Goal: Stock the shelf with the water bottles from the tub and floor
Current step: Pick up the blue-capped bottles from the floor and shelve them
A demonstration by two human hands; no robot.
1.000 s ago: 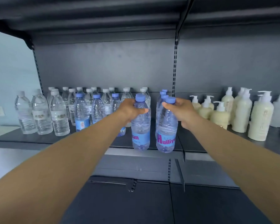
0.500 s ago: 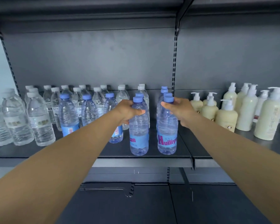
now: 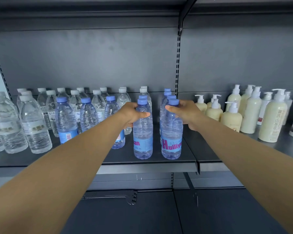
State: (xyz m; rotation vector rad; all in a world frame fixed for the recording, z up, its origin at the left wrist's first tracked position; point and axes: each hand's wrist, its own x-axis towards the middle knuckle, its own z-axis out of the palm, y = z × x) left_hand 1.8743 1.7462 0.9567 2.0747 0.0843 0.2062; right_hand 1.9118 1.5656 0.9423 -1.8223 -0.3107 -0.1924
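Observation:
Two blue-capped water bottles stand upright at the front of the dark shelf (image 3: 142,166). My left hand (image 3: 131,114) grips the shoulder of the left bottle (image 3: 143,137). My right hand (image 3: 187,114) grips the shoulder of the right bottle (image 3: 172,139), whose blue label reads "Huiliyu". Both bottles rest on the shelf, a small gap apart. More blue-capped bottles stand in rows directly behind each one.
Several clear white-capped bottles (image 3: 35,127) and blue-capped bottles (image 3: 65,120) fill the shelf's left part. Cream pump bottles (image 3: 251,115) stand on the right section. An upper shelf (image 3: 91,14) hangs overhead and a lower shelf (image 3: 159,213) lies below.
Both bottles have gone from hanging at the shelf's front edge to standing on it. The two bottles now stand a little further apart. My view has shifted right.

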